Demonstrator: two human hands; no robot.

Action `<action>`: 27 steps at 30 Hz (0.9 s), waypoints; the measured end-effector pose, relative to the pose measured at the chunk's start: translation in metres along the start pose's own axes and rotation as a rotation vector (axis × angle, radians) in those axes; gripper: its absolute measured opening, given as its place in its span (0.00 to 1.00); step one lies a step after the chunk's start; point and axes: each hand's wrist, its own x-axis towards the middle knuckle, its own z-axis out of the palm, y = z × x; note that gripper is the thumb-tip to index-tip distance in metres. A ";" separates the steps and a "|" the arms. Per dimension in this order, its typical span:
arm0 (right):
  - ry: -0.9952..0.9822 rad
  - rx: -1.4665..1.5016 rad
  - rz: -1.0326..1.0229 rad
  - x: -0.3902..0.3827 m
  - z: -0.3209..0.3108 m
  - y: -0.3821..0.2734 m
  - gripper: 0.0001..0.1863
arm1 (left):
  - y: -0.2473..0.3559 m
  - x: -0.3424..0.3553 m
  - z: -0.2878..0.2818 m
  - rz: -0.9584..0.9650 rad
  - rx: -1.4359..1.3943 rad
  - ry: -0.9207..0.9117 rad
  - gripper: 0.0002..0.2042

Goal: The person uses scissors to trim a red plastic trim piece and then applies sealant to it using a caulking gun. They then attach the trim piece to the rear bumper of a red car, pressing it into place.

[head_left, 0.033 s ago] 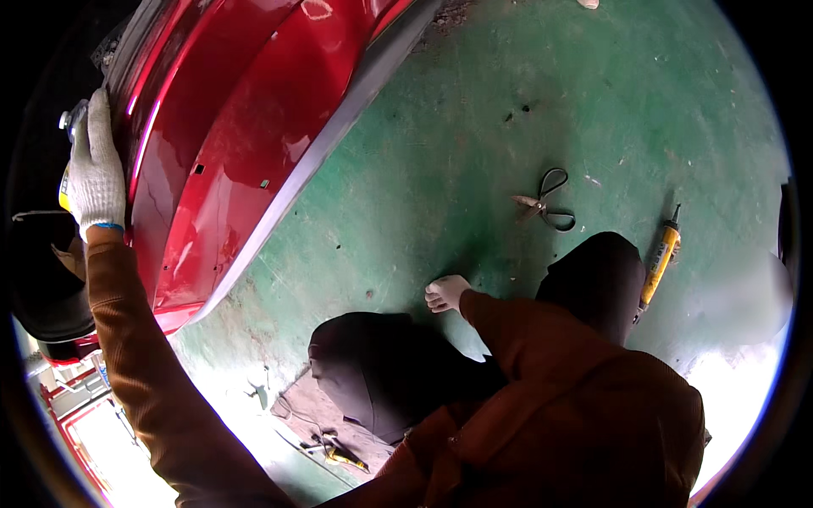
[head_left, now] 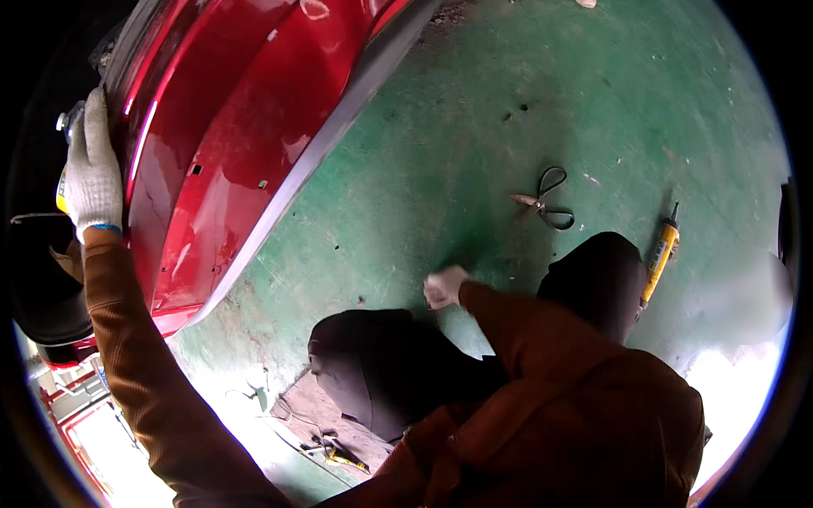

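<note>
At the far left, my left hand (head_left: 93, 169), in a white knit glove, lies with its fingers stretched along the edge of a red car body panel (head_left: 246, 127). A bottle (head_left: 64, 188) with a yellow label and a pale cap shows partly beside and behind that hand; whether the palm presses on it is hidden. My right hand (head_left: 445, 287), pale and slightly blurred, hangs beside my knee with its fingers curled in. Nothing shows in it. Over the green floor beyond it lie dark-handled scissors (head_left: 544, 200), apart from the hand.
A yellow caulking-type gun (head_left: 659, 261) lies right of my right knee (head_left: 593, 275). My left knee (head_left: 356, 347) is low in the middle. Behind it, a corded yellow-and-black tool (head_left: 343, 457) rests on a brownish board (head_left: 309, 406). Dark debris (head_left: 449, 15) lies near the panel's far end.
My right hand has shifted slightly and is now more blurred. The whole view has moved a little; my left hand stays at the panel edge.
</note>
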 end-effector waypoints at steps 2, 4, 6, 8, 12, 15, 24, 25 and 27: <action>0.190 0.209 -0.094 -0.032 0.008 -0.092 0.10 | 0.020 -0.004 0.004 -0.204 -0.183 -0.071 0.30; 0.489 0.122 -0.384 -0.005 -0.045 -0.168 0.09 | 0.029 -0.001 -0.004 -0.084 -0.275 -0.042 0.33; 0.459 0.447 -0.473 -0.022 -0.079 -0.241 0.14 | 0.005 -0.002 -0.015 -0.093 -0.304 -0.158 0.39; 0.189 0.523 -0.823 -0.034 -0.137 -0.235 0.16 | -0.020 0.017 -0.018 -0.013 -0.416 -0.332 0.44; 0.182 0.529 -0.479 -0.043 -0.076 -0.135 0.13 | -0.043 0.028 -0.021 0.090 -0.367 -0.469 0.47; 0.417 0.121 -0.265 -0.056 -0.046 -0.009 0.10 | -0.042 0.043 -0.011 0.260 -0.383 -0.464 0.48; 0.569 0.302 -0.688 -0.065 -0.104 -0.080 0.10 | -0.005 0.054 -0.016 0.378 -0.535 -0.568 0.41; 0.609 0.735 -0.639 -0.086 -0.092 -0.121 0.10 | 0.001 0.047 -0.026 0.362 -0.562 -0.567 0.41; 0.597 0.896 -0.809 -0.098 -0.082 -0.113 0.13 | -0.001 0.045 -0.024 0.347 -0.693 -0.601 0.42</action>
